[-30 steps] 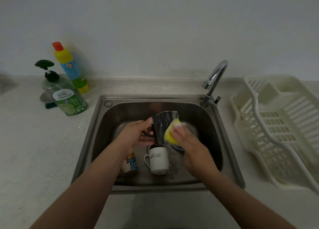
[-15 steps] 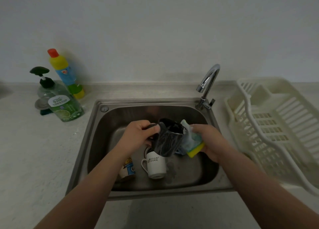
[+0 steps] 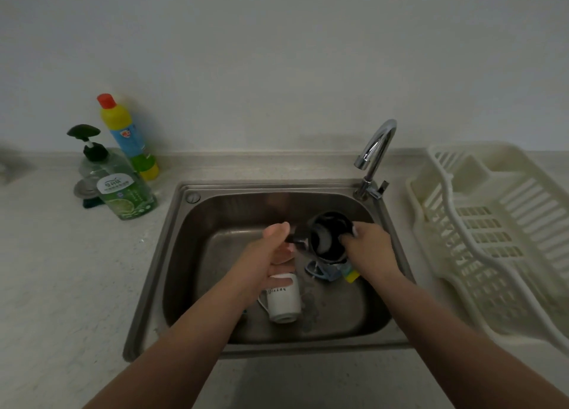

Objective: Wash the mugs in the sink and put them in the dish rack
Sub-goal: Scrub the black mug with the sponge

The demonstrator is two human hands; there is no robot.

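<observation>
Counter: pale, steel sink (image 3: 172, 254) set in, dish rack (image 3: 492, 239) at right edge.
Left hand (image 3: 271, 256): curled on black mug (image 3: 331, 237) handle, over sink.
Right hand (image 3: 368, 248): fingers inside mug, gripping sponge (image 3: 351, 274).
White mug (image 3: 283, 297): on sink floor.

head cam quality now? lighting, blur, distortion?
Head view: dim, flat light with no hard shadows; glare only on the faucet. The black mug blends into the dark sink, its inside hard to read. Wide-angle bowing bends the dish rack and counter edge. Both hands look fairly sharp.
</observation>
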